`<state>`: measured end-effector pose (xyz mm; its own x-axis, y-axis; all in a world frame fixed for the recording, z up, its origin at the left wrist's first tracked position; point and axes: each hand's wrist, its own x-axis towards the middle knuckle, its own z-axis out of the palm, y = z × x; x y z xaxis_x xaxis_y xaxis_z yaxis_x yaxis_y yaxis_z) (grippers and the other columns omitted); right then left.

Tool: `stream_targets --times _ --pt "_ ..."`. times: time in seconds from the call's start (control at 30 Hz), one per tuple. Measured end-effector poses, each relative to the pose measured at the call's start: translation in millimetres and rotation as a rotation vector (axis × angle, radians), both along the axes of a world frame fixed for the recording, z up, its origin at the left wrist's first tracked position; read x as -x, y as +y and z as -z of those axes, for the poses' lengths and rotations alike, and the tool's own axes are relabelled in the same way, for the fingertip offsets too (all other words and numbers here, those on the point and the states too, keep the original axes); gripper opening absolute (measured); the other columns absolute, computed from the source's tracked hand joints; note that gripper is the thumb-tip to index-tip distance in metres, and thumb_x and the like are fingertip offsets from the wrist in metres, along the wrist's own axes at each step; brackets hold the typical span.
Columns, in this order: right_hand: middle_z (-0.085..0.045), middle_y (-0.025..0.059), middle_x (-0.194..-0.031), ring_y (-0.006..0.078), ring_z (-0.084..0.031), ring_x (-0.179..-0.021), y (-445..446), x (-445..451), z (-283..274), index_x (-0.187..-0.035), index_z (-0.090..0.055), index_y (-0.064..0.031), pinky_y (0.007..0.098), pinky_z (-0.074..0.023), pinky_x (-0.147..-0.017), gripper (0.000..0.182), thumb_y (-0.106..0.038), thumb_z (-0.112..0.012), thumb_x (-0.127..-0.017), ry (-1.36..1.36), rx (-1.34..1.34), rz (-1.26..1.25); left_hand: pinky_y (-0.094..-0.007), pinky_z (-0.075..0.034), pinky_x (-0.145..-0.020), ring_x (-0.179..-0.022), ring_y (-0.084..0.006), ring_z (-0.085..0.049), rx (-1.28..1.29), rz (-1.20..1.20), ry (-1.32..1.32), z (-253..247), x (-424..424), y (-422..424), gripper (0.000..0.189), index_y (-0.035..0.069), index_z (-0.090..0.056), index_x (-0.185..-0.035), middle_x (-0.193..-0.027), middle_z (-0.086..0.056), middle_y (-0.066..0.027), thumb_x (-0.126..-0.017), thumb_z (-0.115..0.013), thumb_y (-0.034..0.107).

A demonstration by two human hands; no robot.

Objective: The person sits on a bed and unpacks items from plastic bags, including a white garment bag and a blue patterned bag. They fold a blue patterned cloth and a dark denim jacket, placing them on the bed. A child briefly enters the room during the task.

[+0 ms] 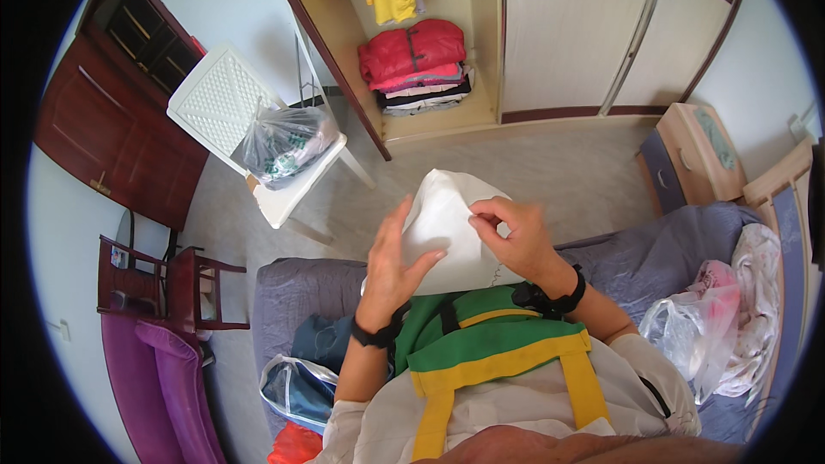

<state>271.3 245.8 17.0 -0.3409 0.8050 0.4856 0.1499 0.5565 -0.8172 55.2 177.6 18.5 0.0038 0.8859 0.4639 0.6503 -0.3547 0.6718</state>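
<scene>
In the head view a white bag or piece of white cloth [445, 232] stands up before me, just beyond my green and yellow apron [499, 354]. My right hand [509, 232] pinches its upper right part between thumb and forefinger. At its left side is my left hand [399, 264], fingers spread and thumb across the front; whether the palm touches it I cannot tell. A thin dark squiggly line shows low on the white material, near my right wrist. Both wrists wear black bands.
Behind lies a bed with a grey cover [657, 238], holding plastic bags [696, 328] and a blue zipped bag [296, 390]. A white plastic chair [283, 203] bears a filled bag. Beyond are an open wardrobe [445, 132], folded clothes [419, 71] and a nightstand [693, 154].
</scene>
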Motion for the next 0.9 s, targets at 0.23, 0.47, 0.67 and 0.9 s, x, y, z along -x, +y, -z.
stream_targets --times 0.23,0.47,0.67,0.9 --pt "-0.063 0.0079 -0.088 0.0179 -0.062 -0.076 -10.1 -10.3 8.9 -0.129 -0.061 -0.0055 0.0302 -0.0520 -0.066 0.045 -0.007 -0.075 -0.087 -0.060 0.062 -0.132 -0.0370 -0.054 -0.091 -0.103 -0.0267 -0.069 0.119 0.063 -0.143 27.2 -32.5 19.4 0.062 0.003 -0.059 -0.136 -0.117 -0.070 -0.0170 -0.080 -0.084 0.010" --pt "-0.063 0.0126 -0.112 0.0270 -0.065 -0.098 -8.6 -9.3 18.3 -0.129 -0.057 -0.0050 0.0367 -0.0548 -0.086 0.061 -0.017 -0.084 -0.077 -0.095 -0.034 -0.071 -0.0265 -0.052 -0.073 -0.081 -0.0104 -0.067 0.173 -0.080 -0.385 48.9 -18.5 10.5 0.030 0.002 -0.068 -0.116 -0.092 -0.074 -0.0054 -0.087 -0.077 0.002" --pt "-0.063 0.0130 -0.109 0.0262 -0.065 -0.095 -19.6 1.5 3.0 -0.125 -0.059 -0.0040 0.0373 -0.0550 -0.082 0.050 -0.013 -0.079 -0.080 -0.144 -0.163 0.059 -0.0285 -0.050 -0.067 -0.070 -0.0130 -0.059 0.044 -0.194 -0.281 31.5 -29.0 12.1 0.015 0.000 -0.066 -0.093 -0.081 -0.069 -0.0065 -0.086 -0.078 0.005" --pt "-0.060 0.0110 -0.083 0.0268 -0.060 -0.072 -12.5 1.7 4.8 -0.126 -0.064 -0.0057 0.0324 -0.0509 -0.066 0.048 0.008 -0.061 -0.080 -0.037 0.052 -0.022 -0.0236 -0.047 -0.068 -0.072 -0.0076 -0.056 0.109 -0.054 -0.441 33.2 -14.5 11.1 0.013 0.001 -0.064 -0.092 -0.077 -0.062 0.0003 -0.089 -0.076 0.004"
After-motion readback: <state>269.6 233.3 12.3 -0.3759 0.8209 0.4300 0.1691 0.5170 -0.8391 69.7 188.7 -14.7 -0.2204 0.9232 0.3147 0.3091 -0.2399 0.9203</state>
